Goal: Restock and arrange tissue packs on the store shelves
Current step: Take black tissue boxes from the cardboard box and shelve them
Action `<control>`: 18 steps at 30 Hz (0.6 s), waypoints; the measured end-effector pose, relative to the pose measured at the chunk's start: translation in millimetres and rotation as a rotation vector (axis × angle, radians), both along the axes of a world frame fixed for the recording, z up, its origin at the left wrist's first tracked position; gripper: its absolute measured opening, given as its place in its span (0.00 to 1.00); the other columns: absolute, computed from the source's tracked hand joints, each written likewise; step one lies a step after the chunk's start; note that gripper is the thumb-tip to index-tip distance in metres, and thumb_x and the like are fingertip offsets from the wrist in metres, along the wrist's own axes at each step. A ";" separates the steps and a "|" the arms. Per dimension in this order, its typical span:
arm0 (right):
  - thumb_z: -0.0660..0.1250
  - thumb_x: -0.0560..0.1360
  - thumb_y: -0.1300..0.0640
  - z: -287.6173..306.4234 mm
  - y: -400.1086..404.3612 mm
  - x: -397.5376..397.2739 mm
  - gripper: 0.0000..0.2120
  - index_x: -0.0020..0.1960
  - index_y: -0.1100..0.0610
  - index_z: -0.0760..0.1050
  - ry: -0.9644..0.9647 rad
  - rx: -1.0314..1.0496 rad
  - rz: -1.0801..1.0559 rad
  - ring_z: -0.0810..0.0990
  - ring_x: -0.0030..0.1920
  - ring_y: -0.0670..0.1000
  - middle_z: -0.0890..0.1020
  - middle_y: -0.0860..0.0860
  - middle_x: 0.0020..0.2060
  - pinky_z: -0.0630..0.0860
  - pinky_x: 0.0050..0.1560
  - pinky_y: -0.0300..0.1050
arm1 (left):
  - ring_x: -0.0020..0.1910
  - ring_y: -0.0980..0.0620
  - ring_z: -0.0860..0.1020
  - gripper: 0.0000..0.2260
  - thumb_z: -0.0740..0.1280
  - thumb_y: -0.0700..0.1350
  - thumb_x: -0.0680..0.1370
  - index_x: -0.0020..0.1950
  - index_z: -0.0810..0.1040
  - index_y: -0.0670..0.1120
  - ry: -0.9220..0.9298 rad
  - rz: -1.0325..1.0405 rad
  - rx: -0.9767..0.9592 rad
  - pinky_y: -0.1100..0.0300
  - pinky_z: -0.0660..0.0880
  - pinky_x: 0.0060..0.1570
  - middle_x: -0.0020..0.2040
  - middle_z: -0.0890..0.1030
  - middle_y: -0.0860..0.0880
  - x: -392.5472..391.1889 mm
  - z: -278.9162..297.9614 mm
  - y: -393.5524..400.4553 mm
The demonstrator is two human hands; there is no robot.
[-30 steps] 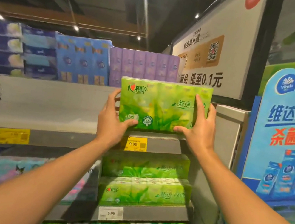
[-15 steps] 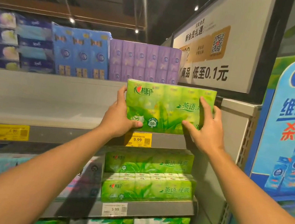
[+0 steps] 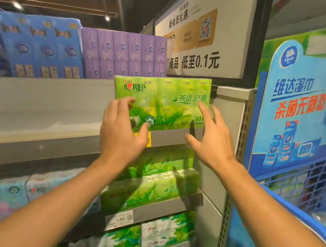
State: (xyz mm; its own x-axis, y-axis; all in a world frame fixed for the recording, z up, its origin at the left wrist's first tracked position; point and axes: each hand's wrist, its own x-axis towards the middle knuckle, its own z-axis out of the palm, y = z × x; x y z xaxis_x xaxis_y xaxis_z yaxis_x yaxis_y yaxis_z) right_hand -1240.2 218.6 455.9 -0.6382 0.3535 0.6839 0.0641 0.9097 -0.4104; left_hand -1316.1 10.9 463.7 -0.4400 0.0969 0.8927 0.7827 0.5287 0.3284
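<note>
1. Head view: the green tissue pack point(image 3: 162, 99) is stood upright at the right end of the upper shelf point(image 3: 36, 109), near the grey side panel point(image 3: 227, 117).
2. The left hand point(image 3: 121, 135) is spread loosely before the pack's lower left corner, nothing grasped.
3. The right hand point(image 3: 211, 140) is released, fingers straight, at the pack's right edge.
4. Bare shelf is seen leftward of the pack.

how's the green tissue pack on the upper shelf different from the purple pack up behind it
The green tissue pack stands at the front edge of the shelf, between the open hands, left and right; the purple pack sits higher and further back, beside a blue pack. The green pack shows leaf artwork and large lettering; the purple pack shows rows of small round logos. Both are upright, plastic-wrapped multipacks.
</note>
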 end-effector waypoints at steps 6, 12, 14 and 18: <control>0.71 0.69 0.45 -49.2 0.2 108.2 0.41 0.78 0.49 0.58 -0.031 -0.021 -0.159 0.69 0.71 0.58 0.66 0.56 0.74 0.70 0.69 0.54 | 0.57 0.48 0.77 0.24 0.73 0.51 0.71 0.65 0.73 0.49 -0.130 -0.335 -0.276 0.54 0.74 0.56 0.58 0.78 0.49 73.1 -54.9 57.7; 0.69 0.67 0.47 -139.7 -16.3 318.0 0.39 0.76 0.55 0.65 0.009 -0.080 -0.406 0.70 0.70 0.55 0.72 0.57 0.70 0.67 0.70 0.49 | 0.58 0.46 0.78 0.27 0.70 0.55 0.69 0.67 0.74 0.47 -0.167 -0.670 -0.457 0.52 0.74 0.59 0.58 0.80 0.48 232.0 -131.5 98.3; 0.68 0.67 0.46 -179.7 -33.4 405.3 0.38 0.75 0.57 0.67 -0.013 -0.128 -0.523 0.70 0.70 0.55 0.74 0.56 0.69 0.66 0.70 0.47 | 0.58 0.45 0.78 0.27 0.71 0.54 0.70 0.67 0.75 0.45 -0.164 -0.805 -0.521 0.53 0.71 0.60 0.59 0.80 0.46 309.5 -166.3 106.1; 0.72 0.70 0.46 -256.6 -84.7 585.5 0.40 0.77 0.53 0.63 -0.118 -0.326 -0.802 0.66 0.74 0.54 0.70 0.56 0.73 0.64 0.73 0.48 | 0.59 0.43 0.78 0.28 0.74 0.52 0.70 0.68 0.74 0.43 -0.199 -1.098 -0.703 0.53 0.70 0.60 0.60 0.80 0.43 480.8 -236.0 111.1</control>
